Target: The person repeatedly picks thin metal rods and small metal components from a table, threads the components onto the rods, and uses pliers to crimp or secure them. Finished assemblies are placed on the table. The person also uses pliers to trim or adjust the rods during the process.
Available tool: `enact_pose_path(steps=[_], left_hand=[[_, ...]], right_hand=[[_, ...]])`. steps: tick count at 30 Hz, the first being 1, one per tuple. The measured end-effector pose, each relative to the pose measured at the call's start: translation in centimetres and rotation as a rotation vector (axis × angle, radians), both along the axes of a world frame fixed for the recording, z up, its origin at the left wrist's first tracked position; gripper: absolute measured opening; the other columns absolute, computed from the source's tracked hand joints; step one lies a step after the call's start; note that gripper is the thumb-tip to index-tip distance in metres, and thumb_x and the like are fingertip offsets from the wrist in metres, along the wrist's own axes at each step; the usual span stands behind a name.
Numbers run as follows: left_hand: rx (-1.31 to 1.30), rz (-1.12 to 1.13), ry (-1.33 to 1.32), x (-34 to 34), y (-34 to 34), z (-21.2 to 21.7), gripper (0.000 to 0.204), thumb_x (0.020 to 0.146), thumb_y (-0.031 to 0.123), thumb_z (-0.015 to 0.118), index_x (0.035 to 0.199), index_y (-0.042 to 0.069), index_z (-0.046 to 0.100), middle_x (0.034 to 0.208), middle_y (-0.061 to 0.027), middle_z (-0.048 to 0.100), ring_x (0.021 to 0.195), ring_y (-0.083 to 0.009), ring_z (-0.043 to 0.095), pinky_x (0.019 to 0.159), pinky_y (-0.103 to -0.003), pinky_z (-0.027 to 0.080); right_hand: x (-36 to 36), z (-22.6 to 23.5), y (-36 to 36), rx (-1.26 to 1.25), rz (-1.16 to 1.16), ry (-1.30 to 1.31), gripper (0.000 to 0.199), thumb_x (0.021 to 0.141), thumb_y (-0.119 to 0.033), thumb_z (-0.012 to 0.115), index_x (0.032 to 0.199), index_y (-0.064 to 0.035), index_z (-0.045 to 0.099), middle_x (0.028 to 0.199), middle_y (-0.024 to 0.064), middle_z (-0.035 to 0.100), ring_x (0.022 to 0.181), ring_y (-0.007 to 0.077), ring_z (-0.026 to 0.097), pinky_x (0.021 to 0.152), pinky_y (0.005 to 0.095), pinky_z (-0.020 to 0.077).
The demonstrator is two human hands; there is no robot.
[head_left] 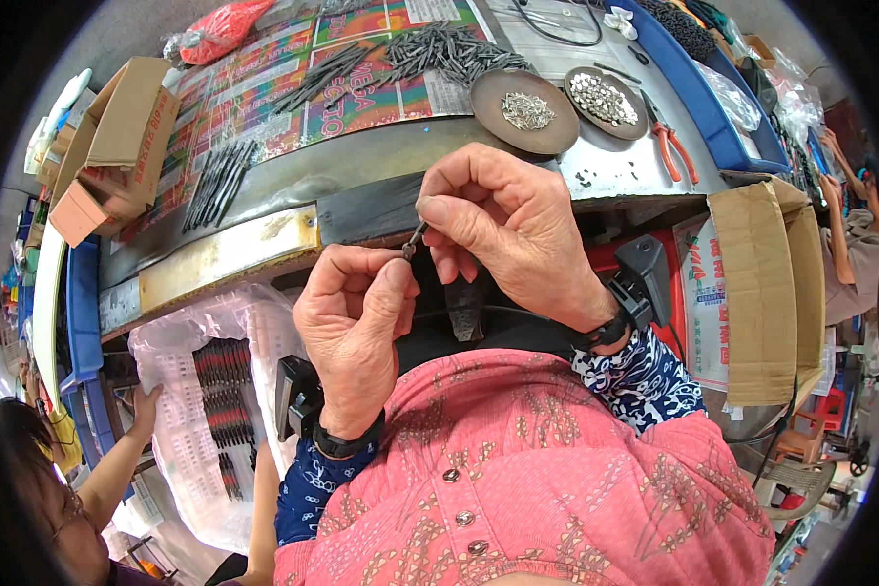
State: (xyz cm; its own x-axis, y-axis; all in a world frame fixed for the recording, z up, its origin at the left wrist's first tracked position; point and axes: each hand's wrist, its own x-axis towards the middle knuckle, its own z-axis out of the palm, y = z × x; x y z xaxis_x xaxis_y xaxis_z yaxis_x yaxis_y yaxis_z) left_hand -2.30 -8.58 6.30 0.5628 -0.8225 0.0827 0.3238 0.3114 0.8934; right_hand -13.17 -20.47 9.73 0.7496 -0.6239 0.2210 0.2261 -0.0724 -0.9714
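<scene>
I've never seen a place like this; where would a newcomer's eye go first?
Probably to the centre, where the left hand and right hand pinch a small dark piece, above a bright pink shirt. Beyond them, two round dishes hold small metal bits, with red-handled pliers to their right. At the upper middle, dark rods lie heaped on a colourful sheet.

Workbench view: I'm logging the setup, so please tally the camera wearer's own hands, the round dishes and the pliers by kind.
Left hand and right hand: 2
Round dishes: 2
Red-handled pliers: 1
Total: 5
</scene>
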Motion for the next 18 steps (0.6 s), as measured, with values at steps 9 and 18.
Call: enact_pose_path(steps=[9,18], left_hand=[[0.023,0.006,-0.022,0.04,0.06,-0.09,0.008,0.089,0.006,0.065,0.092,0.001,0.059,0.073,-0.0032,0.062,0.052,-0.0034,0.047,0.045,-0.017,0.034],[0.023,-0.012,-0.047,0.17,0.32,-0.04,0.009,0.089,0.006,0.066,0.088,0.000,0.059,0.071,-0.0019,0.060,0.053,-0.0029,0.046,0.046,-0.017,0.033]], right_hand=[[-0.04,0.15,-0.14,-0.015,0.022,0.050,0.011,0.092,-0.009,0.060,0.096,0.0013,0.058,0.071,0.0025,0.059,0.056,0.0065,0.057,0.046,0.0178,0.0427],[0.16,0.35,-0.94,0.027,0.126,0.024,0.010,0.091,-0.006,0.061,0.086,0.0017,0.057,0.067,0.0019,0.058,0.050,0.0058,0.055,0.042,0.0196,0.0426]])
